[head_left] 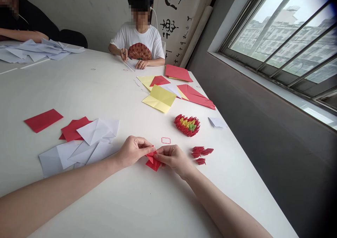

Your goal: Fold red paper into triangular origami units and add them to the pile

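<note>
Note a small red paper (153,163) pinched at the fingertips, between thumb and fingers of both left hand (134,150) and right hand (174,158), with flaps toward the near side; by appearance, partly folded, with shaping not yet complete. Just to the right of the fingers, see small red folded pieces (198,151), judged finished; slightly beyond, a cluster (181,124) of similar red, yellow and green pieces, already assembled. To the left of the fingers, compare overlapping white papers (92,134) and, farther out, red sheets (44,120), not yet in such form; well beyond the fingers, a creased yellow sheet (158,101) on the same counter (105,94). Observe in pose: both hands almost tip to tip, low over the counter, with forearms spread outward to either near side.
</note>
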Action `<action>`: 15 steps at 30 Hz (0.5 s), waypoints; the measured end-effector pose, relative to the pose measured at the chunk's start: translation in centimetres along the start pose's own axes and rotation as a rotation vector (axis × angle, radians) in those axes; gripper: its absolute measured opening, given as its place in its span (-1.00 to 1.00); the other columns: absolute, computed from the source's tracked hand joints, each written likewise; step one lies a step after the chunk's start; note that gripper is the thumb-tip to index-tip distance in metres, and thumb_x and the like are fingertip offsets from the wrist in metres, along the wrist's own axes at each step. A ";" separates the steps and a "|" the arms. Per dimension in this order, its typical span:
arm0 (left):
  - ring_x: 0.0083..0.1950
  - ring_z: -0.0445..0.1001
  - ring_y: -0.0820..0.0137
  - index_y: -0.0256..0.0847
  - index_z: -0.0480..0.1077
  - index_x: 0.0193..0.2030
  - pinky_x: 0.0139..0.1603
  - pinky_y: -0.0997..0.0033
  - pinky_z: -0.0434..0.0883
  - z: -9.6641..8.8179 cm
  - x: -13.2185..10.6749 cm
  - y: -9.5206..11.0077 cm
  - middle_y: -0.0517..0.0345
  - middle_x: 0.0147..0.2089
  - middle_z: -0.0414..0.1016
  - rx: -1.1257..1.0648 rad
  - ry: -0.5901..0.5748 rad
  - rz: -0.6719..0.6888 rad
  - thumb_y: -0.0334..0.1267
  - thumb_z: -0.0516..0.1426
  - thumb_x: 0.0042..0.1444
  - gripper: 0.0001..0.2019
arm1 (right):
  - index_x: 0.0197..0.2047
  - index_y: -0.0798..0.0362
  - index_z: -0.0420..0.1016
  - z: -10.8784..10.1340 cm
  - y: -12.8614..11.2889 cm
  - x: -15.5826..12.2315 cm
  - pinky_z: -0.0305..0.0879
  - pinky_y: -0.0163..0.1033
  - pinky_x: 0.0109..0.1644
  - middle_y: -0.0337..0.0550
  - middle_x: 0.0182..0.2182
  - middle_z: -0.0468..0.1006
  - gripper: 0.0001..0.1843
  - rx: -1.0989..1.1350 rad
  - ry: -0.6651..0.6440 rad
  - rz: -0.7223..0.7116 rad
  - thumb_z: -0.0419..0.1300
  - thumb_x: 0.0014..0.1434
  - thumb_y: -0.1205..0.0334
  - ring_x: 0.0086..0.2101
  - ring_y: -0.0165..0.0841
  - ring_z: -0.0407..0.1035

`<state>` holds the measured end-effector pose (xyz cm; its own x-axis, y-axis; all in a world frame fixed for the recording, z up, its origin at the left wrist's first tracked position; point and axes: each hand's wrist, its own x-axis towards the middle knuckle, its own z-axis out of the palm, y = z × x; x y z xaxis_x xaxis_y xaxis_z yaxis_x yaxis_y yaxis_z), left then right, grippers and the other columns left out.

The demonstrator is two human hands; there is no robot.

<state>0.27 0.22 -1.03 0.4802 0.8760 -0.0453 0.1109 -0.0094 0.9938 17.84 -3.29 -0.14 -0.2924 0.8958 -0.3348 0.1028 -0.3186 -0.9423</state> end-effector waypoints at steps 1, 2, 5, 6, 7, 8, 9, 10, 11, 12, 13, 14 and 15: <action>-0.36 0.49 0.31 -0.30 0.50 -0.44 -0.32 0.34 0.46 0.0 0.0 0.0 0.05 -0.42 0.53 0.002 -0.001 0.001 -0.16 0.19 0.01 -0.79 | -0.49 0.15 0.52 0.0 0.0 0.0 0.18 -0.32 -0.46 -0.21 -0.60 0.45 -0.73 -0.008 0.001 0.003 0.29 -0.04 0.08 -0.57 -0.48 0.22; -0.36 0.49 0.31 -0.30 0.49 -0.44 -0.32 0.33 0.46 0.0 0.0 0.1 0.05 -0.43 0.53 0.008 0.000 0.005 -0.15 0.18 0.02 -0.78 | -0.48 0.15 0.52 0.1 0.0 0.0 0.19 -0.32 -0.46 -0.21 -0.60 0.45 -0.73 -0.016 0.003 0.004 0.29 -0.04 0.07 -0.57 -0.48 0.22; -0.39 0.46 0.34 -0.29 0.46 -0.47 -0.35 0.35 0.43 0.1 0.0 0.2 0.07 -0.46 0.50 0.044 0.003 0.026 -0.15 0.16 0.04 -0.77 | -0.48 0.16 0.51 0.2 -0.1 -0.1 0.21 -0.33 -0.46 -0.20 -0.59 0.45 -0.69 -0.033 0.010 -0.001 0.26 -0.01 0.03 -0.57 -0.48 0.24; -0.40 0.45 0.35 -0.29 0.45 -0.48 -0.36 0.36 0.42 0.1 -0.1 0.2 0.08 -0.47 0.49 0.059 0.007 0.034 -0.16 0.15 0.04 -0.77 | -0.49 0.17 0.50 0.3 -0.1 -0.1 0.22 -0.33 -0.46 -0.19 -0.59 0.45 -0.67 -0.037 0.013 -0.004 0.26 -0.01 0.02 -0.57 -0.47 0.25; -0.40 0.44 0.37 -0.29 0.44 -0.48 -0.36 0.38 0.41 0.2 -0.1 0.2 0.10 -0.47 0.48 0.071 0.010 0.042 -0.16 0.15 0.05 -0.77 | -0.50 0.17 0.50 0.3 -0.1 -0.1 0.23 -0.33 -0.46 -0.19 -0.60 0.45 -0.66 -0.040 0.015 -0.006 0.25 0.00 0.02 -0.57 -0.47 0.25; -0.40 0.42 0.38 -0.28 0.43 -0.48 -0.36 0.40 0.40 0.2 -0.1 0.2 0.11 -0.47 0.47 0.084 0.012 0.050 -0.16 0.14 0.06 -0.77 | -0.50 0.17 0.49 0.4 -0.1 -0.1 0.23 -0.33 -0.46 -0.19 -0.60 0.45 -0.66 -0.041 0.017 -0.010 0.25 0.00 0.01 -0.58 -0.47 0.26; -0.40 0.41 0.39 -0.28 0.42 -0.49 -0.36 0.42 0.38 0.2 -0.1 0.2 0.13 -0.48 0.46 0.098 0.016 0.056 -0.15 0.12 0.08 -0.76 | -0.51 0.17 0.49 0.4 -0.1 0.0 0.23 -0.33 -0.46 -0.19 -0.61 0.44 -0.65 -0.040 0.019 -0.015 0.24 0.01 0.01 -0.59 -0.48 0.26; -0.42 0.39 0.41 -0.27 0.40 -0.51 -0.38 0.43 0.37 0.2 -0.2 0.2 0.16 -0.50 0.44 0.113 0.024 0.062 -0.14 0.10 0.10 -0.73 | -0.52 0.17 0.49 0.4 0.0 0.0 0.24 -0.33 -0.47 -0.19 -0.61 0.44 -0.65 -0.035 0.021 -0.018 0.24 0.01 0.00 -0.59 -0.48 0.27; -0.44 0.37 0.43 -0.27 0.39 -0.53 -0.41 0.45 0.35 0.2 -0.2 0.2 0.18 -0.52 0.41 0.128 0.034 0.067 -0.12 0.06 0.12 -0.69 | -0.52 0.17 0.48 0.5 0.0 0.0 0.24 -0.33 -0.47 -0.20 -0.61 0.44 -0.65 -0.024 0.023 -0.020 0.24 0.00 0.00 -0.60 -0.48 0.27; -0.46 0.35 0.44 -0.26 0.37 -0.55 -0.43 0.46 0.34 0.2 -0.2 0.2 0.19 -0.54 0.39 0.139 0.042 0.068 -0.10 0.03 0.15 -0.66 | -0.52 0.16 0.48 0.5 0.1 0.0 0.25 -0.33 -0.47 -0.20 -0.61 0.45 -0.64 -0.011 0.024 -0.020 0.25 0.00 -0.01 -0.60 -0.48 0.28; -0.47 0.35 0.45 -0.26 0.37 -0.55 -0.44 0.47 0.33 0.2 -0.3 0.2 0.19 -0.55 0.38 0.142 0.044 0.065 -0.09 0.02 0.16 -0.64 | -0.52 0.16 0.48 0.5 0.1 0.0 0.26 -0.33 -0.47 -0.20 -0.61 0.45 -0.63 0.001 0.025 -0.018 0.25 -0.01 -0.02 -0.60 -0.47 0.28; -0.46 0.36 0.44 -0.26 0.37 -0.53 -0.44 0.46 0.34 0.2 -0.3 0.2 0.19 -0.53 0.39 0.137 0.034 0.059 -0.08 0.02 0.15 -0.65 | -0.52 0.16 0.47 0.5 0.1 -0.1 0.26 -0.33 -0.47 -0.19 -0.60 0.45 -0.62 0.011 0.027 -0.017 0.25 -0.01 -0.04 -0.60 -0.47 0.29; -0.44 0.38 0.42 -0.26 0.39 -0.51 -0.42 0.45 0.35 0.2 -0.3 0.2 0.17 -0.50 0.42 0.127 0.016 0.051 -0.08 0.06 0.12 -0.68 | -0.52 0.17 0.47 0.5 0.1 -0.1 0.27 -0.32 -0.47 -0.19 -0.60 0.46 -0.61 0.016 0.028 -0.019 0.25 -0.02 -0.05 -0.59 -0.46 0.30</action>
<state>0.32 -0.09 -0.82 0.4745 0.8802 0.0073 0.1963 -0.1139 0.9739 17.41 -3.56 -0.23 -0.2670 0.9100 -0.3172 0.0818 -0.3066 -0.9483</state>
